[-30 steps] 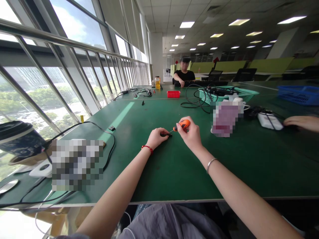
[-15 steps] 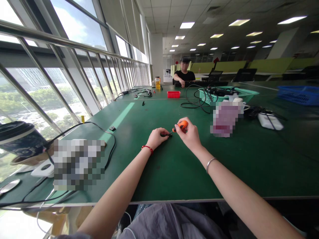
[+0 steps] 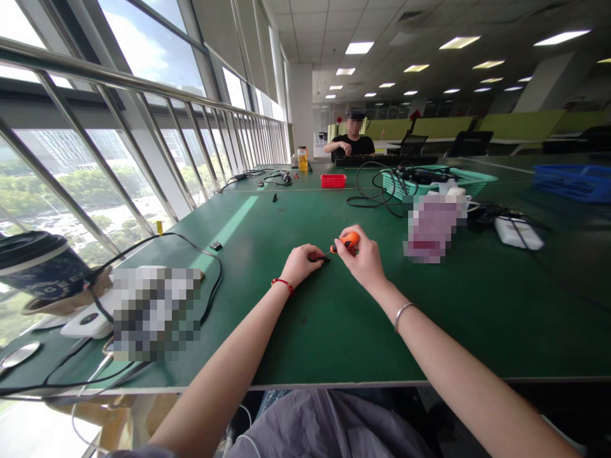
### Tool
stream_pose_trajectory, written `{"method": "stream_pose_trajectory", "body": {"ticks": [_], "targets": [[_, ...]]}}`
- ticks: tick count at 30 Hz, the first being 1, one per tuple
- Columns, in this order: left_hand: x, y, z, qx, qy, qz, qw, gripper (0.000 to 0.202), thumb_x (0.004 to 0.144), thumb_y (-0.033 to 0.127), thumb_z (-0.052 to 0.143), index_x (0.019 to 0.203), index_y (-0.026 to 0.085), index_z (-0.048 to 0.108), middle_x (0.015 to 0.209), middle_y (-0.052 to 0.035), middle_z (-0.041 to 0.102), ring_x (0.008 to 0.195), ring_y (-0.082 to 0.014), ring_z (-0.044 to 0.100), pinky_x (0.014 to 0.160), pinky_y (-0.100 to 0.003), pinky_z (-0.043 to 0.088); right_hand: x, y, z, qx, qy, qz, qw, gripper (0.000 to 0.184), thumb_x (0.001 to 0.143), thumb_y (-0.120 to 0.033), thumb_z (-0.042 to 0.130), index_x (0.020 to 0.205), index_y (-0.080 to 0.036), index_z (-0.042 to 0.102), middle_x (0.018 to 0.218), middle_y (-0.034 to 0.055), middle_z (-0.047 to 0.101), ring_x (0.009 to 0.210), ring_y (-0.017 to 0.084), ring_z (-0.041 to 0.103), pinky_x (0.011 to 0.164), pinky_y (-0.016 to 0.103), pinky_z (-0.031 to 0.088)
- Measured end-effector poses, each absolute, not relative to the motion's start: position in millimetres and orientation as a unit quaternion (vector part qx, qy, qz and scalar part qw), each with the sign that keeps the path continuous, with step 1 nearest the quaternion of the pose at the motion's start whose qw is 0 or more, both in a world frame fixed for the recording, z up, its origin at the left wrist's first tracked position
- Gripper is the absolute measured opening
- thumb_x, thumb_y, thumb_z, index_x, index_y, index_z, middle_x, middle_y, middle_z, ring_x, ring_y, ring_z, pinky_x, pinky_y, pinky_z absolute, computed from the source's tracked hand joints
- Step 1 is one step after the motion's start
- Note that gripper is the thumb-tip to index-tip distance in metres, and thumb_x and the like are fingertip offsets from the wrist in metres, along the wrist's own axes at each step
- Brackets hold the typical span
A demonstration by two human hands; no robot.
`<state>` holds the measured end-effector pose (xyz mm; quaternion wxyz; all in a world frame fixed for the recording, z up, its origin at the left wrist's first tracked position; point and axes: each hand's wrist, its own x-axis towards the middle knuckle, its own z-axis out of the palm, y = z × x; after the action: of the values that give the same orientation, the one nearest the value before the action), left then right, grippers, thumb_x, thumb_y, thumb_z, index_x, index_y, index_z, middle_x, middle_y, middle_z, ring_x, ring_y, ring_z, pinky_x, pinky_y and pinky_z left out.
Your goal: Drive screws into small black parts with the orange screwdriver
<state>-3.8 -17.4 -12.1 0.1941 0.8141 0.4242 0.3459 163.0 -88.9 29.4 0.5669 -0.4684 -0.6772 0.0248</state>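
On the green table (image 3: pixel 334 331), my left hand (image 3: pixel 301 264) pinches a small black part (image 3: pixel 326 259), whose exact kind is too small to make out. My right hand (image 3: pixel 363 259) is closed around the orange and black handle of a screwdriver (image 3: pixel 352 240). The screwdriver's thin shaft slants down to the left, and its tip meets the black part beside my left fingertips. My left fingers cover some of that part.
A red tray (image 3: pixel 333 181) and a green basket (image 3: pixel 470 181) with cables lie farther back. At left are a paper cup (image 3: pixel 42 267) and a black cable (image 3: pixel 220 273). A blue basket (image 3: pixel 573 182) stands at right. Another person (image 3: pixel 354 145) sits across the table.
My hands, the screwdriver and the black part look almost the same as before. The person across the table has drawn a hand up and slightly left.
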Motion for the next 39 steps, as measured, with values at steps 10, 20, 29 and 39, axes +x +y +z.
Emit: {"method": "stream_pose_trajectory", "body": {"ticks": [10, 20, 29, 39], "targets": [[-2.2, -23.8, -7.6, 0.817, 0.432, 0.341, 0.171, 0.016, 0.069, 0.013, 0.061, 0.08, 0.017, 0.071, 0.078, -0.0012, 0.065, 0.071, -0.0123, 0.06, 0.07, -0.023, 0.05, 159.6, -91.7, 31.6, -0.504, -0.671, -0.006, 0.544, 0.029, 0.082, -0.048, 0.05, 0.071, -0.022, 0.055, 0.057, -0.0017, 0.058, 0.049, 0.013, 0.052, 0.052, 0.022, 0.036], [-0.3, -30.5, -1.6, 0.828, 0.437, 0.325, 0.135, 0.009, 0.068, 0.012, 0.06, 0.072, 0.016, 0.066, 0.075, -0.0003, 0.06, 0.067, -0.0117, 0.055, 0.065, -0.022, 0.045, 158.3, -94.5, 30.7, -0.433, -0.701, -0.042, 0.565, 0.027, 0.073, -0.026, 0.053, 0.099, -0.021, 0.046, 0.069, -0.0029, 0.058, 0.054, 0.012, 0.053, 0.058, 0.023, 0.042], [0.2, -30.1, -2.0, 0.838, 0.427, 0.316, 0.125, 0.005, 0.071, 0.016, 0.057, 0.068, 0.016, 0.061, 0.073, -0.0007, 0.057, 0.065, -0.0116, 0.053, 0.062, -0.022, 0.042, 157.1, -93.9, 30.3, -0.463, -0.699, -0.043, 0.543, 0.023, 0.081, -0.044, 0.054, 0.087, -0.022, 0.055, 0.057, -0.0041, 0.054, 0.048, 0.012, 0.052, 0.053, 0.022, 0.039], [-0.4, -30.5, -2.4, 0.841, 0.423, 0.315, 0.124, 0.005, 0.071, 0.015, 0.056, 0.067, 0.016, 0.059, 0.073, -0.0004, 0.054, 0.065, -0.0118, 0.052, 0.062, -0.023, 0.042, 157.5, -92.9, 27.0, -0.46, -0.698, -0.058, 0.546, 0.024, 0.079, -0.037, 0.056, 0.098, -0.023, 0.052, 0.064, -0.0035, 0.059, 0.054, 0.013, 0.056, 0.057, 0.023, 0.042]]}}
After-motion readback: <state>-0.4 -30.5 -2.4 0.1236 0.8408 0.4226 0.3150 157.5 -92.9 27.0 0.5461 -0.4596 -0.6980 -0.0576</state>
